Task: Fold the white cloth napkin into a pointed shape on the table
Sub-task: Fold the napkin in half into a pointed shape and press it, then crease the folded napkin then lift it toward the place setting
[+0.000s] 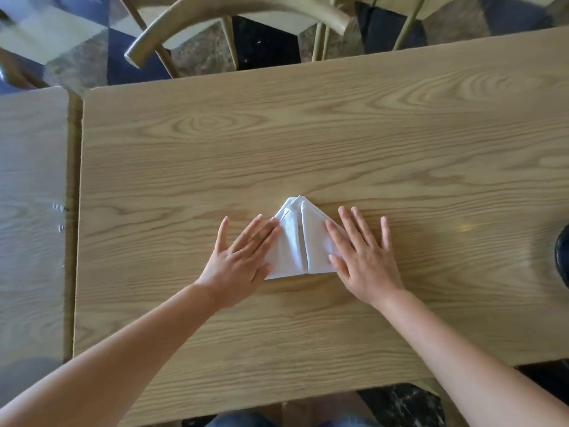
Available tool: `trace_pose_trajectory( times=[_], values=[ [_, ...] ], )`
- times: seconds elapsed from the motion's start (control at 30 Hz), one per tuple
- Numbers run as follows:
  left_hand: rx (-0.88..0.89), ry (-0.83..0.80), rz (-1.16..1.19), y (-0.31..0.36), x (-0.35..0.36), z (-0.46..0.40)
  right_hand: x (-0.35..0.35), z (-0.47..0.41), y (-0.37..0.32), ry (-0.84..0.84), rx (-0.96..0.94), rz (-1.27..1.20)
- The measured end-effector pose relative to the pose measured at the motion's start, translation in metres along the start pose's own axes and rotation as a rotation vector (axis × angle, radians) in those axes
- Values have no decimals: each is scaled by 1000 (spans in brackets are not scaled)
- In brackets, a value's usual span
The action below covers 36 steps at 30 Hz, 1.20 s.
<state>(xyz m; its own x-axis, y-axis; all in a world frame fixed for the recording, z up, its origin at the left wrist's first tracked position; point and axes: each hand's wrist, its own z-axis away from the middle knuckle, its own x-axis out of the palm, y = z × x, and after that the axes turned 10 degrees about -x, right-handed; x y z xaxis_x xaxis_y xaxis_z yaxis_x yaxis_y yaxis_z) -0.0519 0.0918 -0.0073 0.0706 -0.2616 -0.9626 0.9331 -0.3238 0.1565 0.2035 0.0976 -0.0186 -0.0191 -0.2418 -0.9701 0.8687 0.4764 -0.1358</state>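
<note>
The white cloth napkin (pixel 300 241) lies flat on the table (pixel 338 134), a little toward 6 o'clock of its centre, folded into a triangle whose point aims at 12 o'clock and whose straight base faces the person. A vertical crease runs down its middle, and several layers show at the tip.

The left hand (pixel 243 257) lies palm-down at the napkin's 9 o'clock side, fingers spread and flat, fingertips resting on the left sloping edge; it grips nothing. The right hand (pixel 360 257) lies likewise palm-down at the 3 o'clock side, fingers splayed wide, its thumb and first finger pressing the right sloping edge, with nothing pinched or held. Both bare forearms reach in from 6 o'clock.

The tabletop is light wood with strong grain. A second table (pixel 30 211) of the same wood stands just beside it at 9 o'clock, a narrow gap between them. At 12 o'clock a wooden chair (pixel 240 13) with a curved back stands on a patterned dark and pale floor (pixel 200 57). A dark round object (pixel 562 254) is cut off by the edge at 3 o'clock.
</note>
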Motion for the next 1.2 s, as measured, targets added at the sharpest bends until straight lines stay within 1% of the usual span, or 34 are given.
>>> trace_pose_trajectory(
  times=[0.03, 0.07, 0.1, 0.13, 0.17, 0.2, 0.23, 0.27, 0.3, 0.33, 0.47, 0.57, 0.67, 0.73, 0.8, 0.83, 0.97, 1.03, 1.13, 1.2],
  values=[
    [-22, 16, 36, 1, -10, -2, -2, 2, -2, 30, 47, -13],
    [-92, 51, 143, 4, -22, -8, -4, 5, -4, 72, 119, -37],
    [-219, 63, 351, 8, -34, -16, -6, 9, -5, 128, 210, -70],
    [-388, -15, 647, 11, -49, -31, -7, 13, -7, 193, 305, -107],
    [-548, -197, 949, 12, -58, -49, -8, 17, -8, 254, 391, -136],
    [-666, -425, 1127, 12, -65, -67, -9, 21, -9, 293, 468, -158],
    [-727, -616, 1194, 12, -69, -83, -10, 24, -11, 307, 534, -172],
    [-746, -746, 1197, 11, -71, -96, -11, 26, -12, 300, 586, -182],
    [-742, -835, 1181, 10, -71, -106, -12, 27, -13, 286, 630, -189],
    [-745, -889, 1160, 8, -70, -114, -12, 27, -14, 271, 668, -199],
    [-764, -995, 1073, 2, -59, -136, -15, 22, -16, 228, 794, -286],
    [-773, -1050, 1033, -1, -56, -144, -21, 19, -17, 219, 852, -393],
    [-778, -1106, 1029, -3, -58, -151, -33, 18, -22, 264, 866, -493],
    [-779, -1126, 1027, -2, -64, -153, -42, 20, -31, 356, 842, -541],
    [-744, -1113, 990, 1, -68, -151, -51, 24, -42, 472, 801, -576],
    [-715, -1079, 964, 4, -68, -149, -55, 26, -48, 516, 781, -584],
    [-623, -825, 860, 17, -59, -141, -63, 28, -72, 640, 692, -543],
    [-606, -747, 854, 18, -55, -139, -63, 26, -82, 688, 658, -529],
    [-604, -706, 835, 16, -51, -137, -63, 23, -91, 759, 633, -516],
    [-626, -724, 832, 14, -50, -138, -65, 21, -96, 807, 619, -495]
  ],
)
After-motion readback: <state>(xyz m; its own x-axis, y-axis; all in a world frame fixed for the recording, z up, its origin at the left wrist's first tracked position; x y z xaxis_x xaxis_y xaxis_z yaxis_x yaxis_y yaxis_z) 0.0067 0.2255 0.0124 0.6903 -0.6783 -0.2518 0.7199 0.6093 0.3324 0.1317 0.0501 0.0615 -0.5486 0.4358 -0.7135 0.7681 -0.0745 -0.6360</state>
